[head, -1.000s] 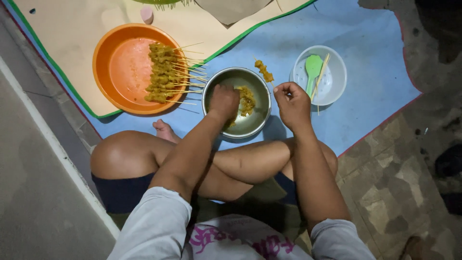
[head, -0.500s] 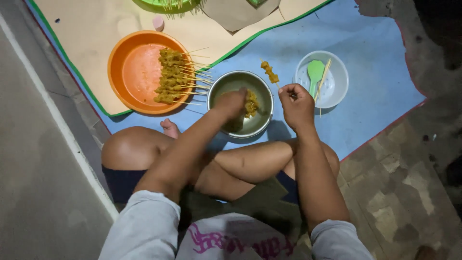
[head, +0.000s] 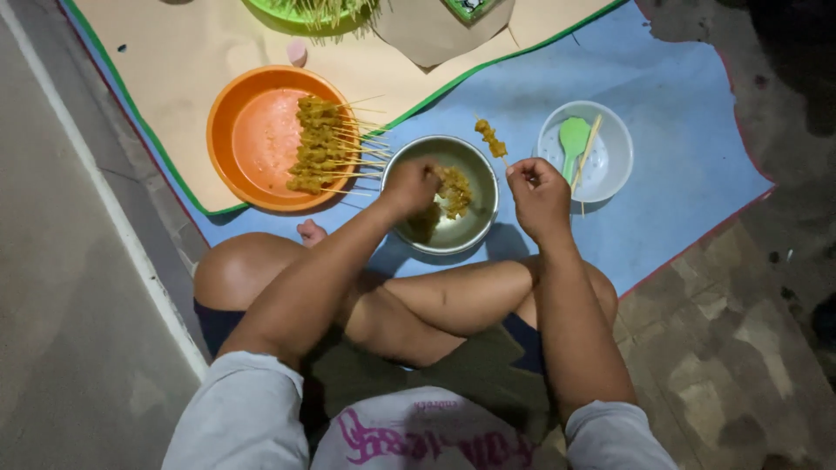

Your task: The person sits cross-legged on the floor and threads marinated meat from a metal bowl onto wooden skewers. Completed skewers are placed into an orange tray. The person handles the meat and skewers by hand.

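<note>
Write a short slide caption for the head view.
Left hand reaches into metal bowl; right hand holds a skewer.

Left hand point(head: 409, 184) reaches into a round steel bowl point(head: 482, 222) of yellow marinated meat; right hand point(head: 538, 193) grips a half-loaded bamboo skewer point(head: 490, 137)

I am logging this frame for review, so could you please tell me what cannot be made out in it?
- Head view: the left hand covers part of the metal bowl; what its fingers pinch is hidden.
- The right hand holds a skewer; the stick's lower end is hidden in the fist.
- The green dish is cut off by the top edge.
- The clear bowl holds a green spoon; any other contents are too faint.
</note>
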